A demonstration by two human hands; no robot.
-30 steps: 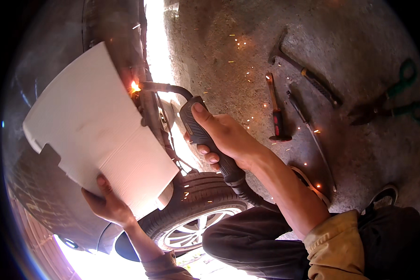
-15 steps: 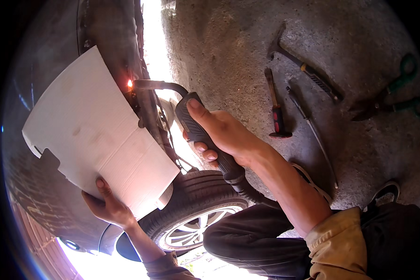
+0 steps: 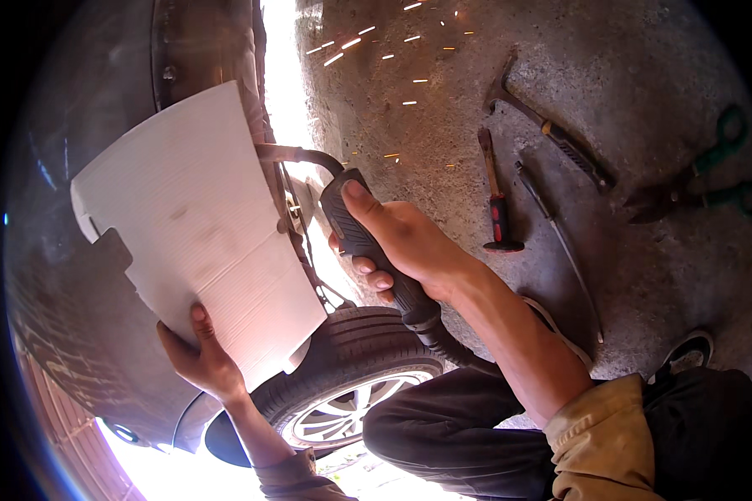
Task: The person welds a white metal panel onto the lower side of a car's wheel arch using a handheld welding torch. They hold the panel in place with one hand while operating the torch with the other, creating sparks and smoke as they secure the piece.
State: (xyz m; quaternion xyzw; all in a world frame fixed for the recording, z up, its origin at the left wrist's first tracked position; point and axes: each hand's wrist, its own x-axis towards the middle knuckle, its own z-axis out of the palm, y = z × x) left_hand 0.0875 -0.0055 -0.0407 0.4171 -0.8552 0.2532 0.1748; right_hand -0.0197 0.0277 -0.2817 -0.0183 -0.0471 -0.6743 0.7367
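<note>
My right hand is wrapped round the black handle of a welding torch, thumb on top. Its bent neck reaches left to the edge of a car body panel, where the tip is hidden behind a white cardboard sheet. My left hand grips that sheet at its lower edge, thumb on the near face and the other fingers partly behind it. Sparks fly over the floor beyond the torch. A thick black cable runs from the handle toward my knee.
On the concrete floor to the right lie a hammer, a chisel with a red-and-black grip, a thin metal rod with a dark end and green-handled snips. The car's wheel stands close below the sheet, beside my knee.
The cardboard has shifted right with my left hand, now covering the glowing spot at the torch tip. Sparks have appeared over the floor. My right hand has barely moved.
</note>
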